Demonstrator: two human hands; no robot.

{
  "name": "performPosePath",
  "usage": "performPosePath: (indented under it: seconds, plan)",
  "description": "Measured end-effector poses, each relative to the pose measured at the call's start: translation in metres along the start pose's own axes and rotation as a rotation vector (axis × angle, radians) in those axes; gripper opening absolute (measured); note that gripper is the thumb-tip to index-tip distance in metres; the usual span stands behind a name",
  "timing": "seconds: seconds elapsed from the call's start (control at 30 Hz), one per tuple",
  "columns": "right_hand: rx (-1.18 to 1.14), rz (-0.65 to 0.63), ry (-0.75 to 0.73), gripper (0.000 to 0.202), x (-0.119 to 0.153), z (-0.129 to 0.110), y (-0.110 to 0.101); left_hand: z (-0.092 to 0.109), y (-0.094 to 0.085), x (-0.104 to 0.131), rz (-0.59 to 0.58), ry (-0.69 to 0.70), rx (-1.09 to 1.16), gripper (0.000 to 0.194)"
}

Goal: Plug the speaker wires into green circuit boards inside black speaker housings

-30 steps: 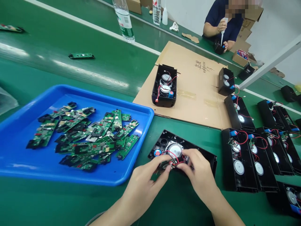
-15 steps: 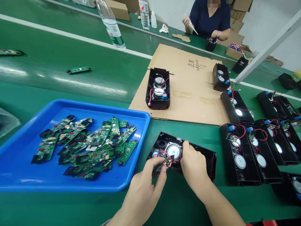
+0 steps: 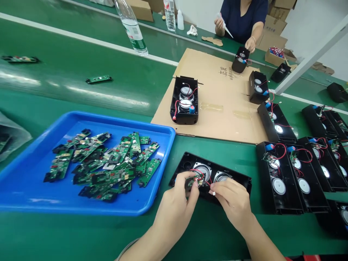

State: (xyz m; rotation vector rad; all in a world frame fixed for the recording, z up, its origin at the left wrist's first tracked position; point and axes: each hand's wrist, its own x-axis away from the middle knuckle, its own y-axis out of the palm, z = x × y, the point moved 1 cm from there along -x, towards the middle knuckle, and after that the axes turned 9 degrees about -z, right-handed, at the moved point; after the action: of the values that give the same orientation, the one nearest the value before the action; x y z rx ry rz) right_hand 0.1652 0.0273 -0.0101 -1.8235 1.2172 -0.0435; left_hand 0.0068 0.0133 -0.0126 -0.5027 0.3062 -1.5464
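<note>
A black speaker housing (image 3: 233, 174) lies tilted on the green table before me, with two round speakers inside. Over its left part, my left hand (image 3: 176, 201) pinches a small green circuit board (image 3: 192, 181) with red wires on it. My right hand (image 3: 233, 201) is closed on a thin wire with a white connector (image 3: 213, 193) at its end, just right of the board. Left of my hands, a blue tray (image 3: 160, 185) holds several green circuit boards (image 3: 114, 175) in a loose pile.
An open speaker housing (image 3: 185, 101) sits on a cardboard sheet (image 3: 212, 127). Several more housings (image 3: 280, 177) stand at the right. A bottle (image 3: 133, 34) and two loose boards lie beyond the tray. Across the table, a person (image 3: 241, 21) holds a housing and a white applicator.
My right hand has moved from the housing's middle to a wire end, uncovering the second speaker. Across the table, the person's housing has moved over the cardboard. The view has shifted slightly.
</note>
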Motion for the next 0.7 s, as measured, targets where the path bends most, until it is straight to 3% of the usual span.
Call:
performPosePath:
  seconds: [0.13, 0.27, 0.47, 0.7]
  plan:
    - [0.028, -0.027, -0.023, 0.014, -0.002, 0.000, 0.000, -0.002, -0.001, -0.002, 0.013, -0.079, -0.018, 0.018]
    - [-0.026, -0.114, -0.024, 0.020, -0.004, 0.001, 0.005, 0.000, -0.005, -0.001, -0.056, -0.062, -0.024, 0.016]
    - [-0.023, -0.176, 0.116, 0.028, -0.003, 0.001, 0.008, 0.008, -0.009, -0.003, -0.198, -0.098, -0.066, 0.016]
    - [0.169, -0.168, 0.030, 0.034, -0.001, -0.001, 0.013, 0.007, -0.011, -0.005, -0.276, -0.101, -0.131, 0.018]
